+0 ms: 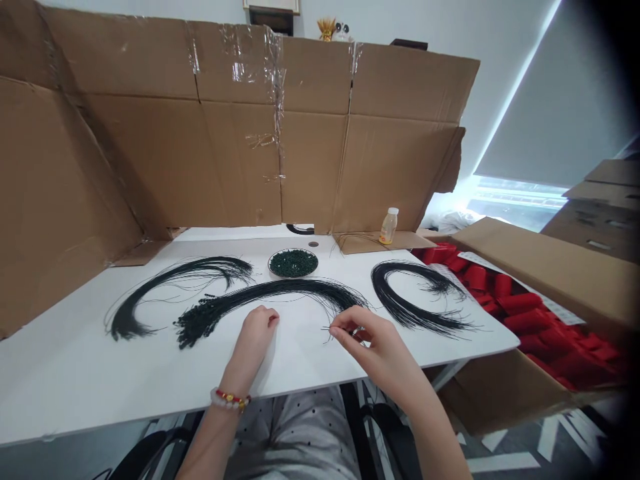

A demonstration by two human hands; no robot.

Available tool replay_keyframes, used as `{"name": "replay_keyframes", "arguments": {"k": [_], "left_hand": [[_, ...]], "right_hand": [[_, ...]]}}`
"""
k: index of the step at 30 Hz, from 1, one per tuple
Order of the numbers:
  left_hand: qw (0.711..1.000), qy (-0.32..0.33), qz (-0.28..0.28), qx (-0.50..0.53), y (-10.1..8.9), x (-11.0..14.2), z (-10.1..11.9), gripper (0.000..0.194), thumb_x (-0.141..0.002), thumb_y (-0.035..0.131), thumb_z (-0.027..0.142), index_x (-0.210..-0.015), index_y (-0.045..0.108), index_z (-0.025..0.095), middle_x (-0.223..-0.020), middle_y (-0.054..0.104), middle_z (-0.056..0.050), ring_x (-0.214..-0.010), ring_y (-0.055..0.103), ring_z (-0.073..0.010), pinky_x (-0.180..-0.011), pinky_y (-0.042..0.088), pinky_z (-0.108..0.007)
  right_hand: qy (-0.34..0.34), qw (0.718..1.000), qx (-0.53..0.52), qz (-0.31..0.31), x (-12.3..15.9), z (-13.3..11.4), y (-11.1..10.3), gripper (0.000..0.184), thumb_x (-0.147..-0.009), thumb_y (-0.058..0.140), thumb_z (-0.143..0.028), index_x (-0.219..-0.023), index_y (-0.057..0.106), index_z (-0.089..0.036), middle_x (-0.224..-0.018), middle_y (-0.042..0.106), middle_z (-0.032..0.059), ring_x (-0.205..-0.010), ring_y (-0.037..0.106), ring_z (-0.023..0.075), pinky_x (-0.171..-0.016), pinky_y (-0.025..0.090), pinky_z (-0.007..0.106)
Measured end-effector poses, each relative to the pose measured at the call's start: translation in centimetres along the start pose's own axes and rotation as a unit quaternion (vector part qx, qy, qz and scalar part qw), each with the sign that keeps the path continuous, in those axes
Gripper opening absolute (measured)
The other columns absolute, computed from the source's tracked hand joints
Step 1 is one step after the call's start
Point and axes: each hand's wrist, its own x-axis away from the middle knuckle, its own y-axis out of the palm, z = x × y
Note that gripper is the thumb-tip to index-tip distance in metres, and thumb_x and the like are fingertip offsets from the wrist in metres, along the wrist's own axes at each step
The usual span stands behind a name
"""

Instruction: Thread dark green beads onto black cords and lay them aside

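My left hand (257, 333), with a red and white beaded bracelet (230, 399) on its wrist, is closed just above the white table. Its thumb and fingertips are pressed together, and whatever they hold is too small to make out. In a pinch, my right hand (367, 337) holds a thin black cord near the right end of the middle cord bundle (290, 287). Dark green bead-like tips (200, 321) cluster at that bundle's left end. Behind it stands a round dish (270, 268) filled with small dark green beads (293, 262).
Curved black cord bundles lie at left (135, 303) and right (387, 293). A cardboard screen (235, 160) surrounds the table's back and left. A small bottle (389, 227) stands at the back right. Beside the table, an open carton (550, 267) holds red rolls (525, 303).
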Motion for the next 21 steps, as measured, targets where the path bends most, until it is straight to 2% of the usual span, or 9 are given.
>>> {"name": "replay_keyframes", "arguments": {"k": [4, 10, 13, 17, 21], "left_hand": [[0.997, -0.008, 0.021, 0.08, -0.8, 0.3, 1.1, 0.015, -0.086, 0.061, 0.021, -0.076, 0.071, 0.019, -0.081, 0.07, -0.006, -0.078, 0.065, -0.0234, -0.078, 0.051, -0.038], [0.969, 0.009, 0.002, 0.247, -3.1, 2.6, 5.4, 0.023, -0.086, 0.061, 0.039, -0.087, 0.074, 0.02, -0.091, 0.078, -0.007, -0.082, 0.069, -0.0224, -0.075, 0.054, -0.032], [0.954, 0.007, 0.0, 0.301, -4.4, 4.4, 7.7, 0.027, -0.088, 0.063, 0.045, -0.089, 0.074, 0.02, -0.089, 0.076, -0.004, -0.075, 0.064, -0.0181, -0.067, 0.051, -0.027], [0.921, 0.015, 0.027, 0.388, -5.7, 6.0, 9.7, 0.018, -0.087, 0.07, 0.038, -0.082, 0.075, 0.021, -0.081, 0.071, -0.001, -0.063, 0.053, -0.0132, -0.056, 0.043, -0.023], [0.91, 0.074, 0.065, 0.403, -6.2, 6.8, 10.5, 0.01, -0.09, 0.071, 0.028, -0.083, 0.076, 0.022, -0.083, 0.07, -0.003, -0.075, 0.06, -0.0163, -0.064, 0.048, -0.024]], "right_hand": [[-0.001, 1.0, -0.009, 0.002, 0.0, 0.0, 0.4, 0.013, -0.096, 0.061, -0.027, -0.086, 0.069, -0.021, -0.088, 0.07, 0.0021, -0.083, 0.063, 0.0172, -0.071, 0.048, 0.027], [0.029, 0.995, -0.089, -0.018, -0.7, -0.4, 1.8, 0.014, -0.093, 0.065, -0.029, -0.084, 0.07, -0.019, -0.083, 0.067, 0.0012, -0.079, 0.061, 0.016, -0.071, 0.049, 0.028], [0.044, 0.989, -0.138, -0.02, -0.6, -0.7, 2.3, 0.019, -0.093, 0.066, -0.035, -0.083, 0.067, -0.018, -0.081, 0.065, 0.0005, -0.075, 0.061, 0.0152, -0.069, 0.053, 0.028], [0.036, 0.967, -0.251, -0.003, 0.1, -1.3, 2.8, 0.023, -0.092, 0.07, -0.039, -0.083, 0.066, -0.018, -0.089, 0.069, 0.004, -0.083, 0.065, 0.0174, -0.076, 0.06, 0.032], [0.019, 0.954, -0.298, 0.007, 0.8, -1.9, 3.0, 0.017, -0.088, 0.072, -0.029, -0.078, 0.064, -0.019, -0.089, 0.073, 0.0048, -0.084, 0.069, 0.0172, -0.077, 0.06, 0.03]]}}
